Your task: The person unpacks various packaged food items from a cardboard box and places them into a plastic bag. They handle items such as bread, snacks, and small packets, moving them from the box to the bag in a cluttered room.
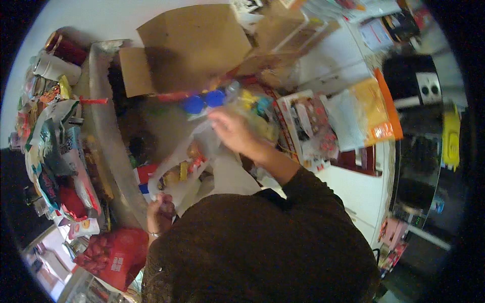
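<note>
A translucent white plastic bag [237, 174] is spread wide in front of me, with several small wrapped packets [182, 171] showing in its mouth. My left hand [162, 210] grips the bag's near left rim, fingers curled. At the far side of the mouth, my right hand [232, 130] pinches the opposite rim; motion blur softens its fingertips. Just beyond my right hand sit two round blue lids [204, 101], their containers mostly hidden. A red, white and blue packet [146, 178] lies beside the bag on the left.
A cardboard box [189, 45] with raised flaps stands behind. Piled food packets [49, 151] line the left ledge [102, 113]. A red bag [119, 257] lies at lower left. On the right are an orange-edged pouch [365, 110], packed meat-like food [312, 121] and a stove [416, 170].
</note>
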A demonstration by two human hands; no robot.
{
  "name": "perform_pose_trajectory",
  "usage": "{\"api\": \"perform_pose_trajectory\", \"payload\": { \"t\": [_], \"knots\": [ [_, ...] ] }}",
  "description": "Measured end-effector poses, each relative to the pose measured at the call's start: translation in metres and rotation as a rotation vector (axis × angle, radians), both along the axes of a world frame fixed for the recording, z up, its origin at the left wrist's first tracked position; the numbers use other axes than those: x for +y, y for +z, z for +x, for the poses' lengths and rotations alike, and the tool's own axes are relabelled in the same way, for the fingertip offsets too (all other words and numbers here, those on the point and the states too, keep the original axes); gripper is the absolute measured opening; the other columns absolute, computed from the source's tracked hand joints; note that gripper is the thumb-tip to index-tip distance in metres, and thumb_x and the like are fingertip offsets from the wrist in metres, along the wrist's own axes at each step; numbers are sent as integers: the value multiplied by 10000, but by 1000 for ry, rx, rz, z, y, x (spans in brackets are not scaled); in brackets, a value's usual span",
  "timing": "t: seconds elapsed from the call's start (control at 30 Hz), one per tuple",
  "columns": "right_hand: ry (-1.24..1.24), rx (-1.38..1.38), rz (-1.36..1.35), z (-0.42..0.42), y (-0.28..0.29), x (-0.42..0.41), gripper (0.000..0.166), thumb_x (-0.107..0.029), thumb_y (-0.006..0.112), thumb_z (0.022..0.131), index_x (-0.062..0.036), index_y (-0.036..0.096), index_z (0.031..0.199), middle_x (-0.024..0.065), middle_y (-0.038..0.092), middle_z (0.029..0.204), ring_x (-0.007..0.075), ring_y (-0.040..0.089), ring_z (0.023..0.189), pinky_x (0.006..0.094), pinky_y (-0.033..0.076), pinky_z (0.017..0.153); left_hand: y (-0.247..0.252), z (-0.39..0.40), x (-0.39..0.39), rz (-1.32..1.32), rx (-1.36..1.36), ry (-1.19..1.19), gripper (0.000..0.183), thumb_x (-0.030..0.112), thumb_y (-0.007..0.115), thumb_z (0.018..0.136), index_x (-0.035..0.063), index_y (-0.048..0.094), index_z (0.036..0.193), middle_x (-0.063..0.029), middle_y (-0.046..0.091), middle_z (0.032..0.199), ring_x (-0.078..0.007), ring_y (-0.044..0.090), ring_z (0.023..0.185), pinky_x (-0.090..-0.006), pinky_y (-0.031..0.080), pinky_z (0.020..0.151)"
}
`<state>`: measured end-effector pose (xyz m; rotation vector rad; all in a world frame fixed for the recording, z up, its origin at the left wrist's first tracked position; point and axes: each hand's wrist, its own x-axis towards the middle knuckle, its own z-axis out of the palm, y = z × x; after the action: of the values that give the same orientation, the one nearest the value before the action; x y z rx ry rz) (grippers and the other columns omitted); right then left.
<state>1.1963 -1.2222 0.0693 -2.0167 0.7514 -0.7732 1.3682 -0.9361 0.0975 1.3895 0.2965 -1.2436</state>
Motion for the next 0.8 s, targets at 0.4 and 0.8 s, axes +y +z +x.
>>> {"api": "perform_pose_trajectory", "payload": {
  "t": [0.4,0.8],
  "knots": [
    [1,770,68,132,-127,-353,267,-225,584,821,-52,642,1016,129,664,982,261,627,935,370,481,806,-50,38,-33,330,193,-56,284,340,644,817,91,509,837,-25,521,738,-129,465,590,-267,366,529],
    [-109,1256,35,199,-334,-375,581,-235,539,804,33,386,1298,241,419,1332,390,415,1228,422,351,1028,-144,-19,71,988,204,-635,283,351,588,821,72,556,847,-34,580,755,-164,548,673,-330,439,612]
  ]
}}
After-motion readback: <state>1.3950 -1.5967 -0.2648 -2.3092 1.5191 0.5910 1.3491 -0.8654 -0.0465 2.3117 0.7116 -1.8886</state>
